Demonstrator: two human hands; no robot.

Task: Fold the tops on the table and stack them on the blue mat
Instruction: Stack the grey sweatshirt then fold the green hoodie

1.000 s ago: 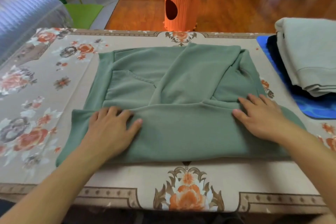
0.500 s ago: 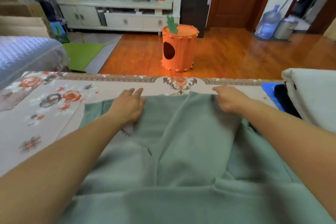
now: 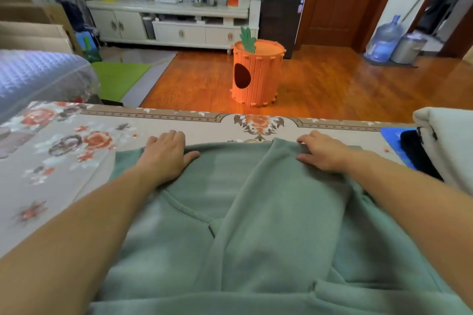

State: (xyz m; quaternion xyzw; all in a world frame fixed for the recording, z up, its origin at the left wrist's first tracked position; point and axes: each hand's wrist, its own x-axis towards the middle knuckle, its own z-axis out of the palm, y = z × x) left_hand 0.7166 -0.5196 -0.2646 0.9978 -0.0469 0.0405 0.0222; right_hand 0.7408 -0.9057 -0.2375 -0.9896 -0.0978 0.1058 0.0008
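A green hooded top lies on the flowered table, partly folded, with a sleeve laid slantwise across its front. Both arms reach over it to its far edge. My left hand holds that edge left of the middle, fingers over the hem and thumb on the cloth. My right hand pinches the same edge further right, where the cloth bunches under the fingers. At the right lies the blue mat, with a black garment and a folded beige top stacked on it.
The table's far edge runs just beyond my hands. Behind it on the wooden floor stands an orange carrot-shaped bin. A blue quilted cover sits at the left, past the table corner.
A second ago both hands pressed flat on the top's near fold. They have since reached to its far edge, the view has tilted up, and my fingers have closed on the hem.
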